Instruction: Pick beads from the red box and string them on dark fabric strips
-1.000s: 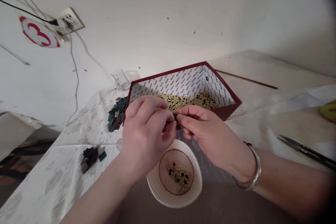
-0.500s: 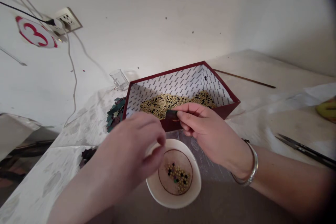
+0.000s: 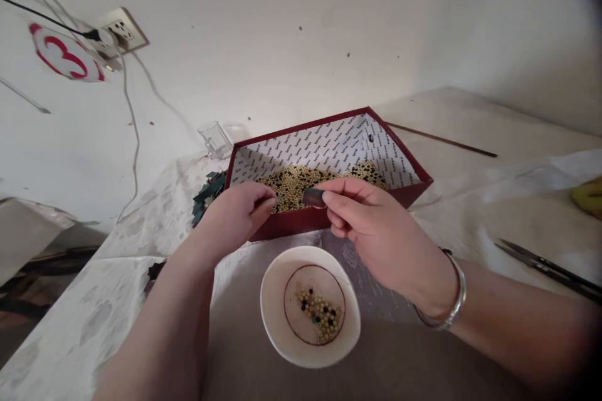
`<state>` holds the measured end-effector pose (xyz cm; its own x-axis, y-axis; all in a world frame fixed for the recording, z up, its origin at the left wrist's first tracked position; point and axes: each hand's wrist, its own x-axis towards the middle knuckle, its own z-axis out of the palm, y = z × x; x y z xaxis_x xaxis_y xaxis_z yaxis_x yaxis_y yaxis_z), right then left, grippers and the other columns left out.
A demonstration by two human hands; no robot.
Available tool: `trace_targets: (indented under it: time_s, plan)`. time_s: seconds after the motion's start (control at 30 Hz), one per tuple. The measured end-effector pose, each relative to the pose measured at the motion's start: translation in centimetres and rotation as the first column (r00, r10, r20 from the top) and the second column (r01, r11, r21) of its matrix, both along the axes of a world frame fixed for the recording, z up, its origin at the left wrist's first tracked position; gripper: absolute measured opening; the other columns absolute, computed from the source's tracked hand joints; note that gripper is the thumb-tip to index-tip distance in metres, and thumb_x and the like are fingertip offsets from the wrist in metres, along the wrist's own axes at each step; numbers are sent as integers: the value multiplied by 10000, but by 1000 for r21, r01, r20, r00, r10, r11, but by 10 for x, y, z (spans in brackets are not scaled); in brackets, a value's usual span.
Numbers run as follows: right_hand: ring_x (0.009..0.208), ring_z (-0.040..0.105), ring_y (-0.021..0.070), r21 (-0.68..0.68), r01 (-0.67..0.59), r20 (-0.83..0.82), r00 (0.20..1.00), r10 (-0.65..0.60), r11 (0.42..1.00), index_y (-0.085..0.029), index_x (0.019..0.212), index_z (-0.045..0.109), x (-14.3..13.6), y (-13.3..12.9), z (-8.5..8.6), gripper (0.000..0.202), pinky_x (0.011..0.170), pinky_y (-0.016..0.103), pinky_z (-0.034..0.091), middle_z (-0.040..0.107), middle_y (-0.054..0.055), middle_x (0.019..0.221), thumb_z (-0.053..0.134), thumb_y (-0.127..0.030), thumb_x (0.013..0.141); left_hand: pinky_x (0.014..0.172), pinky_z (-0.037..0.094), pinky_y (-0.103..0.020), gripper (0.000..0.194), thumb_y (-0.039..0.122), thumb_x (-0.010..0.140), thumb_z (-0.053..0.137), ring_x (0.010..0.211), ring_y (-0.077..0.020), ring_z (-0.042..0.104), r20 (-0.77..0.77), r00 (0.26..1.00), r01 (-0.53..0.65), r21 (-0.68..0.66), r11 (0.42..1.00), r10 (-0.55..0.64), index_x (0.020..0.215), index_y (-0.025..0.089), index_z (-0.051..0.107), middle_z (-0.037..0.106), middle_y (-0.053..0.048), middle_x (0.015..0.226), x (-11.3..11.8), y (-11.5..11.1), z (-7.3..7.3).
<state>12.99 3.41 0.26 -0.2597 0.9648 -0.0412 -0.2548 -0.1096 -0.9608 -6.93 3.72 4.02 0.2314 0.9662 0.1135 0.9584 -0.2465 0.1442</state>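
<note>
My right hand (image 3: 360, 216), with a metal bangle (image 3: 455, 301) at its wrist, pinches a small dark green flat piece (image 3: 313, 197) over the front wall of a red box (image 3: 291, 224). Loose tan and black beads (image 3: 296, 183) lie heaped in that box. My left hand (image 3: 242, 207) is at the box's front left, thumb and fingers closed; whatever is between them is hidden or too small to name. Below both hands stands a white bowl (image 3: 273, 319) with a few tan, black and green beads (image 3: 322, 313) at its bottom.
Dark green scraps (image 3: 207, 194) and a glass mug (image 3: 215, 140) are left of the box. A thin brown stick (image 3: 442, 139) lies behind it to the right, and black snips (image 3: 545, 266) lie at the right. Behind rises a wall with a power socket (image 3: 123, 30).
My left hand has moved up and away from over the bowl to the box's front left. My right hand stays nearly in place, still pinching the green piece, now tilted slightly.
</note>
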Motion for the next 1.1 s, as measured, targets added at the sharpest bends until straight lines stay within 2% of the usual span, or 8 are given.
trace_targets:
  time_s: [0.17,0.37,0.43,0.53,0.7,0.93,1.0,1.1]
  plan:
    - [706,524,114,112,116,-77,991,-107,987,-214,906,632,4,3,4,156,663,269,420,573,-2,750,588,-303,786,532,346,-228,266,364,862,373,609,-119,520,85,996,1,-109,994,8,819,219,591,608,26,693,-2,4,-8]
    - [756,572,119,-31,52,-236,970,-58,998,-192,837,613,2,9,6,91,792,317,449,598,3,783,607,-251,768,549,373,-237,315,429,851,365,623,-130,538,100,994,-11,-204,979,32,876,219,598,635,11,738,-8,10,-3]
    - [733,573,109,-59,44,-273,960,-58,997,-196,815,610,2,10,6,74,799,319,450,596,-7,769,618,-245,761,577,390,-243,296,410,834,386,664,-141,559,27,1000,-9,-245,970,16,907,223,604,654,1,802,-9,20,1]
    - [724,575,106,-96,43,-272,960,-68,994,-201,833,613,1,11,6,93,802,321,449,592,-13,755,627,-258,760,620,405,-249,256,350,790,431,736,-159,583,-202,979,-38,-322,946,-29,913,234,623,672,-10,877,-6,41,1]
    - [716,569,108,-74,24,-267,963,-43,997,-198,818,602,2,11,6,85,796,325,450,572,-15,740,610,-272,777,567,409,-282,184,286,612,590,642,-207,590,-415,910,-163,-419,893,-29,734,187,685,689,-90,762,4,68,-16]
    - [694,561,102,-79,38,-240,969,-56,996,-192,816,605,1,12,7,88,762,316,448,573,-20,727,613,-269,773,539,422,-273,197,246,553,619,598,-204,594,-490,871,-247,-479,842,-24,720,189,706,700,-98,751,6,71,-28]
    - [682,560,97,-87,39,-252,966,-60,995,-191,816,611,1,13,7,84,751,309,447,575,-23,714,615,-262,772,535,421,-270,156,239,546,629,588,-203,594,-488,873,-245,-458,855,-12,676,190,699,692,-84,707,5,73,-27]
    - [666,555,85,-87,33,-283,957,-56,996,-187,826,624,1,13,6,89,734,294,446,584,-22,728,626,-250,762,579,429,-275,115,248,622,601,662,-207,606,-454,891,-196,-334,922,25,688,205,685,685,-59,731,3,70,-19]
